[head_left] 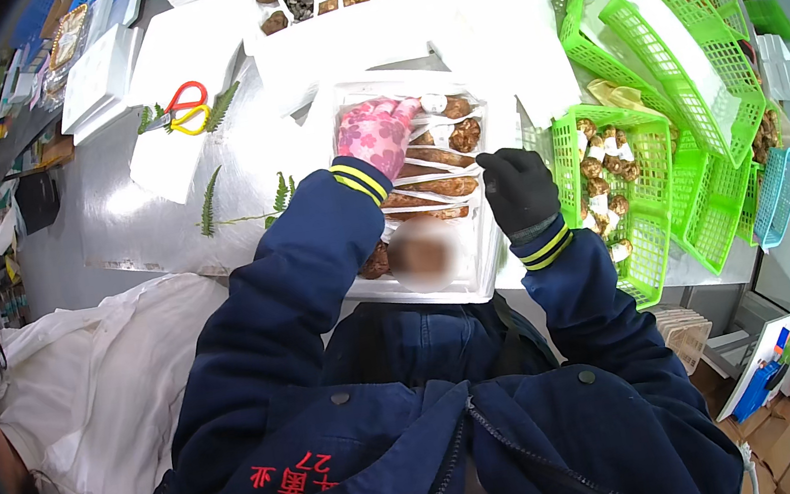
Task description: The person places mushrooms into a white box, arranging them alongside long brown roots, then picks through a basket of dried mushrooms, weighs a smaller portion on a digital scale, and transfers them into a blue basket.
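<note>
A white foam tray [481,280] lies in front of me, split into rows by thin white dividers. Brown mushrooms [448,157] fill several rows; a pale round one [433,103] sits at the far end. My left hand [374,136], in a pink flowered glove, rests over the tray's far left part, its fingers apart beside the far mushrooms. Beside the tray's right rim is my right hand [519,191] in a black glove, fingers curled together; what they may hold is hidden. A brown patch in the near row is blurred.
Green baskets [664,255] with mushrooms and stacked green crates [680,45] stand at the right. Red-and-yellow scissors [190,109] and fern sprigs [209,204] lie at the left. Another filled tray [352,12] is at the back. A person in white [112,388] is close on my left.
</note>
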{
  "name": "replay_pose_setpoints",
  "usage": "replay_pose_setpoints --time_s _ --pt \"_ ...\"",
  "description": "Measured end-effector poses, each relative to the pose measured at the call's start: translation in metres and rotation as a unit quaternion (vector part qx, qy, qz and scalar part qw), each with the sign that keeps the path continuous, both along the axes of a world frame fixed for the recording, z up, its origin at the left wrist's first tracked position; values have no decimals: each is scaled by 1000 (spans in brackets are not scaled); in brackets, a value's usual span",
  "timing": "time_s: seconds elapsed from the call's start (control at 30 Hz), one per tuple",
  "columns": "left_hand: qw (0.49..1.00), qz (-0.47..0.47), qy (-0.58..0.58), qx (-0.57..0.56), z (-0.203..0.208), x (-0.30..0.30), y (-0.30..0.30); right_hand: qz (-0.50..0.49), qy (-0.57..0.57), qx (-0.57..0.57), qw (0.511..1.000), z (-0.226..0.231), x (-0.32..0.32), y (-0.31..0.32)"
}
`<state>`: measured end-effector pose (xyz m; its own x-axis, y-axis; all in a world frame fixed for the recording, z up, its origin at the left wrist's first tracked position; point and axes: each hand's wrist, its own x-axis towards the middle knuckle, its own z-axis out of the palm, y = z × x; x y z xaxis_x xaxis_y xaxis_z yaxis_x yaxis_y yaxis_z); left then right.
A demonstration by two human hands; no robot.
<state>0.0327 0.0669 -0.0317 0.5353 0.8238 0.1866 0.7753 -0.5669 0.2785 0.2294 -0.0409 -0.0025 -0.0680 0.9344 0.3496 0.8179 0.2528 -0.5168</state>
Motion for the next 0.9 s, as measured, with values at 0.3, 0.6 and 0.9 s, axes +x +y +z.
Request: replay_pose_setpoints --time_s 0.3,0.6,0.9 --pt "973 123 95 -169 14 26 7 -17 6 -20 1000 -8 -4 -4" --pt "986 139 -3 -87 -11 25 3 -25 1 2 1000 -14 -7 -5" --pt "962 125 -136 -202 -14 20 16 -27 -5 2 1000 -25 -5 -4"
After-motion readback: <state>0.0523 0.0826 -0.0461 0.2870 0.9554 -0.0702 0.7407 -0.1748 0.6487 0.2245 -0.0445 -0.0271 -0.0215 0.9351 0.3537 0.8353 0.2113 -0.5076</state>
